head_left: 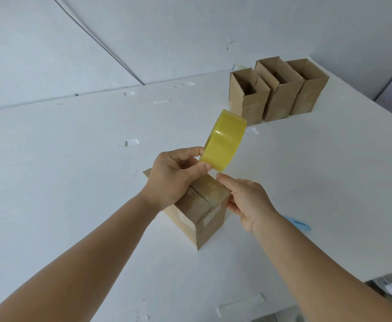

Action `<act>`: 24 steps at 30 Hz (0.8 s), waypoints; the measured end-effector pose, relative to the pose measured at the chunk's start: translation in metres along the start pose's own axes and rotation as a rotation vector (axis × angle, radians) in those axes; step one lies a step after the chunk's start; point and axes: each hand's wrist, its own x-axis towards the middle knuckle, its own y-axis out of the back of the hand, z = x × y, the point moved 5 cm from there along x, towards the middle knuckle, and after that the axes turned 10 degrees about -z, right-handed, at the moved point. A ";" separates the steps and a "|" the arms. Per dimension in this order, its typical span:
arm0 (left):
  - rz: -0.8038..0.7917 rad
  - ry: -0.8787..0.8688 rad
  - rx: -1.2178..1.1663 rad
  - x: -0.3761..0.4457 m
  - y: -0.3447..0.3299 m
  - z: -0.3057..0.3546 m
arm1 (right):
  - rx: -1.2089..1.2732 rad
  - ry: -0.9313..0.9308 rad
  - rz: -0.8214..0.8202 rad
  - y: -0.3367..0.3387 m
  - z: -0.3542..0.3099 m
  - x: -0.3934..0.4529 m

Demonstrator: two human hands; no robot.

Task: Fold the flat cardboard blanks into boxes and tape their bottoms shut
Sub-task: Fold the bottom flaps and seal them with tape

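A cardboard box (199, 205) stands near the middle of the white table (74, 182), its closed flaps facing up, their seam covered by clear tape that runs over the near edge and down the side; the left hand (169, 180) rests on the box's top left part and pinches a yellow tape roll (224, 140) between thumb and fingers, the roll held tilted above the far top edge; the right hand (246, 201) sits at the box's right top edge, forefinger and thumb pinched together just under the roll, though what they pinch cannot be made out; three finished boxes (278, 89) stand open-topped in a touching row near the far right table edge, well apart from the hands; a blue object (299, 223) lies beside the right wrist; broad bare table lies to the left; tape scraps (132, 142) dot it.
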 end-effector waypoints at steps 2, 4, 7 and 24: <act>0.003 0.010 0.005 0.001 0.000 -0.002 | -0.001 -0.035 -0.016 0.000 0.003 0.004; 0.018 0.020 0.009 0.003 -0.001 -0.002 | -0.045 -0.053 -0.009 0.002 0.006 0.008; 0.034 0.020 0.010 0.004 -0.001 -0.001 | -0.345 -0.132 0.082 0.017 0.022 0.005; 0.066 0.061 -0.071 0.005 0.000 0.004 | -0.567 0.359 -0.058 0.007 -0.025 -0.030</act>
